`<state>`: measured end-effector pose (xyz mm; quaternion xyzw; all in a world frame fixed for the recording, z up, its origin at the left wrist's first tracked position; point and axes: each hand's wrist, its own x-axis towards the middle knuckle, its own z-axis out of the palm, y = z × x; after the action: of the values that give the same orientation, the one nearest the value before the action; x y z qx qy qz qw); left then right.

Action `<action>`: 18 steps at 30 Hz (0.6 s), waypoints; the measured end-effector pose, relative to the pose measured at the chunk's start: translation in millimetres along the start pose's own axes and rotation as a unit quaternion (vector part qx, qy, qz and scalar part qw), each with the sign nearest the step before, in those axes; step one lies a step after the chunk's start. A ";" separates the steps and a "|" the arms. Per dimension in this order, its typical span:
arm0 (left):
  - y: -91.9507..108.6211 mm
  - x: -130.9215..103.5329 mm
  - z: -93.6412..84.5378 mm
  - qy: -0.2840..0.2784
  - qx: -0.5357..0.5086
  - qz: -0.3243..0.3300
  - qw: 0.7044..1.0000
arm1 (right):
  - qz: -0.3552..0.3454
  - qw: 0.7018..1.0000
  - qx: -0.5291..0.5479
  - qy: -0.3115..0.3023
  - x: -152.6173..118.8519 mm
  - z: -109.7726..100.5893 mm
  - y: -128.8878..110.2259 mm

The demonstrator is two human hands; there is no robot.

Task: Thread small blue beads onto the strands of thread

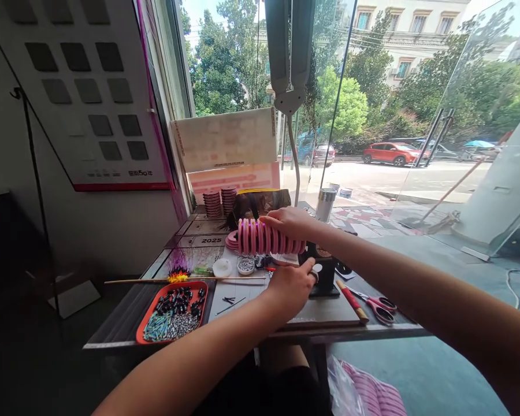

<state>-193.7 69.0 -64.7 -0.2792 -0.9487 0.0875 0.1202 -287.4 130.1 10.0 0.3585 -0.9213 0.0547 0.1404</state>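
Observation:
A row of pink discs or spools [266, 238], standing on edge side by side, lies across the middle of the table. My right hand [292, 223] is over its top, thumb and fingers closed against the pink rims; the fingertips are partly hidden. Lower down, my left hand [291, 289] is curled beside a black stand-like device [327, 277], near a small white round piece [317, 268]. What its fingers grip, if anything, is hidden. Behind the row's left end lie flat pink discs [231, 240].
An orange tray [141, 329] of small black, blue and silver parts sits front left. A thin stick [130, 282] lies behind it. Small dishes [245, 266], a red-and-tan rod [353, 301], scissors [381, 309] and disc stacks [212, 205] are around. A lamp arm [292, 138] rises at the back.

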 end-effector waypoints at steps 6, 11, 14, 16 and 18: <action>3.7 -3.5 3.0 0.005 -0.027 -0.028 0.999 | 0.019 0.997 -0.020 0.067 -17.5 8.5 -8.8; 20.4 -12.9 14.9 0.023 -0.083 -0.100 0.991 | -0.007 0.998 0.014 0.063 -16.1 6.6 -0.9; 30.5 -14.8 24.2 0.001 -0.153 -0.211 0.965 | -0.010 0.996 0.027 0.086 -15.7 8.8 0.9; 34.4 -15.1 27.3 -0.034 -0.180 -0.251 0.951 | -0.019 0.994 0.041 0.101 -18.0 7.0 1.2; 37.4 -17.2 25.8 -0.053 -0.188 -0.261 0.945 | -0.030 0.990 0.057 0.126 -27.0 1.3 2.7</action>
<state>-167.7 87.9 -101.2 -0.0344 -0.9926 -0.1118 0.0336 -270.4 149.2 0.8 0.3832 -0.8806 0.1478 0.2364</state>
